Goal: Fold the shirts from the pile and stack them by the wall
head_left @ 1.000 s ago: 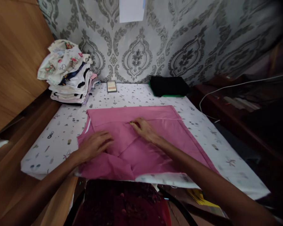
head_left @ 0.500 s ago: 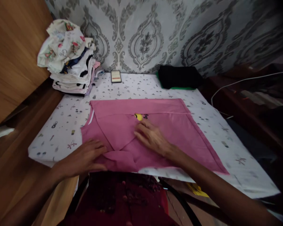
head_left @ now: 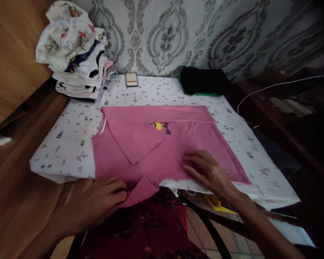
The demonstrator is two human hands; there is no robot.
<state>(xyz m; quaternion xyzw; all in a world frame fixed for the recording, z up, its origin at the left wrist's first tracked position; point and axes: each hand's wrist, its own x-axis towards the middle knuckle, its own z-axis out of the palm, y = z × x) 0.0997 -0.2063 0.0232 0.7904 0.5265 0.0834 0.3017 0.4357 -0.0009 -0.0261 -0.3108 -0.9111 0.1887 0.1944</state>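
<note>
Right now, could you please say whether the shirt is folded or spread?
The shirt is partly folded: its far flap partly covers the lettering.

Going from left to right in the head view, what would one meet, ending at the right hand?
Clothes pile, small rectangular object, yellow print on the pink garment, right hand.

The pink shirt (head_left: 162,153) (yellow-and-black print (head_left: 158,126) showing) lies partly folded on the patterned cloth (head_left: 156,94).
</note>
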